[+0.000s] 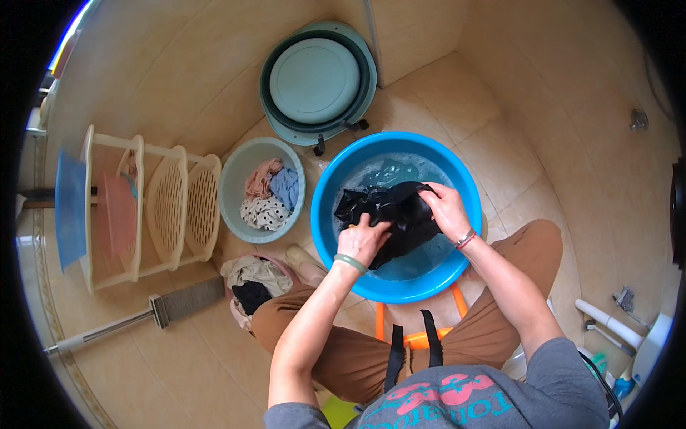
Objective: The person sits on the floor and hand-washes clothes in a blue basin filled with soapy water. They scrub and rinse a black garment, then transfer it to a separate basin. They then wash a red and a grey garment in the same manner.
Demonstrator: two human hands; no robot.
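Presently, the right hand [444,211] pinches the black cloth [409,218] by its edge; the left hand [361,242] curls over it, grip unconfirmed. Beneath both, a blue basin [319,222] holds sudsy water [393,170]; low handling should contain splashes. Leftward, garments [264,214] lie in a pale basin [246,154].

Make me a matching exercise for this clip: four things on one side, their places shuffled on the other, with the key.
Things
1. Wet black cloth
2. White cloth with black dots
3. Long-handled tool with a grey rectangular head
4. Round grey-green plastic tub

Places
A. Beyond the large round blue plastic basin, near the beige wall
B. Under the left hand and right hand
C. Inside the small pale green round basin
D. Below the cream perforated plastic rack in the picture

Pairs: 1-B, 2-C, 3-D, 4-A
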